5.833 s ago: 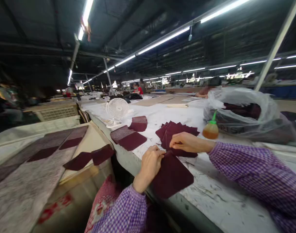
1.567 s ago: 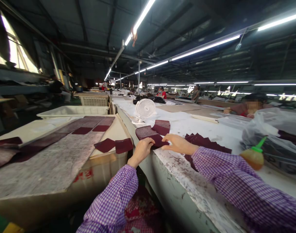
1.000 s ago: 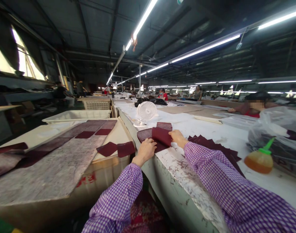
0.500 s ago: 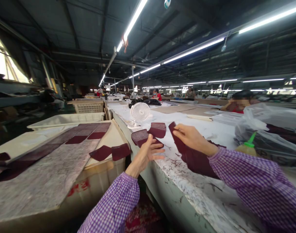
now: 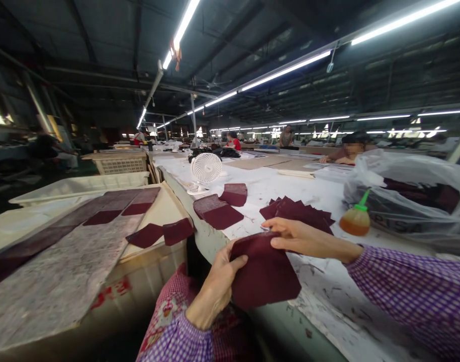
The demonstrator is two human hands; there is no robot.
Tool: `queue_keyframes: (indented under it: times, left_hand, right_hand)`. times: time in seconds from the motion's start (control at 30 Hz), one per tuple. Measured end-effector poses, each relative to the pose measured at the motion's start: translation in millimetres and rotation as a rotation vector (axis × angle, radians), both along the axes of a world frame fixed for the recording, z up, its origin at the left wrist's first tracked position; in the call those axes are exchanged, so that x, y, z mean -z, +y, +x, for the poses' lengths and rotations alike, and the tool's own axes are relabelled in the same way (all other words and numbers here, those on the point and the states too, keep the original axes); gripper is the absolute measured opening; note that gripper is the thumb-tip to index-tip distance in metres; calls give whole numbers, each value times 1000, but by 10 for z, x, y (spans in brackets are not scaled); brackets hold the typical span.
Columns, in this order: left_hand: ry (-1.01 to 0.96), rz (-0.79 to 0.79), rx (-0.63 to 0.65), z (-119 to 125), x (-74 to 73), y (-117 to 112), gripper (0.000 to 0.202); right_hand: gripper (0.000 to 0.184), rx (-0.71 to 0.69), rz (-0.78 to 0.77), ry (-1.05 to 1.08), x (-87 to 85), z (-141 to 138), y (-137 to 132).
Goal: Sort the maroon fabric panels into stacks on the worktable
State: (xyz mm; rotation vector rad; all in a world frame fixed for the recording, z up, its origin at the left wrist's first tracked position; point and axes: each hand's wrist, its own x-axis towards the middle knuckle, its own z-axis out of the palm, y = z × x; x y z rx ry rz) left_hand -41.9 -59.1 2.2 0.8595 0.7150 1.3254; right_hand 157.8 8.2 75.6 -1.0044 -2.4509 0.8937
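Observation:
A maroon fabric piece (image 5: 265,279) hangs over the table's near edge, held up between both hands. My left hand (image 5: 218,276) grips its upper left corner, thumb on the front. At its upper right edge my right hand (image 5: 303,239) pinches it, fingers behind partly hidden. Beyond the right hand lies a fanned pile of maroon pieces (image 5: 295,213) on the white-covered table (image 5: 260,181). Farther left on the table are a maroon piece (image 5: 224,216) with a greyish band and a smaller maroon piece (image 5: 234,193).
A small white fan (image 5: 206,168) stands behind the pieces. To the right are a green-tipped squeeze bottle (image 5: 355,220) and a clear plastic bag (image 5: 410,176). At left, a grey sheet (image 5: 67,266) with maroon pieces covers a cream bin (image 5: 147,281). A co-worker (image 5: 350,148) leans over the table.
My right hand has brought a fabric piece from the pile toward me. My left hand, open before, now grips it too. The view has shifted right.

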Motion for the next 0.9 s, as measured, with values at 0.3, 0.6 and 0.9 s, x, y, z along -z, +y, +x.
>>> queue_keyframes:
  times: [0.3,0.6,0.9]
  left_hand:
    - [481,197,-47,-63,-43,224,48]
    - [1377,631,-126,371,-62,540,19]
    - [1429,767,-171,358,63,532,21]
  right_hand:
    - [37,-32,-201,-33,176,218,151]
    - [27,4,43,-199,178,298,183]
    - [21,-48,392,-330,45,437,253]
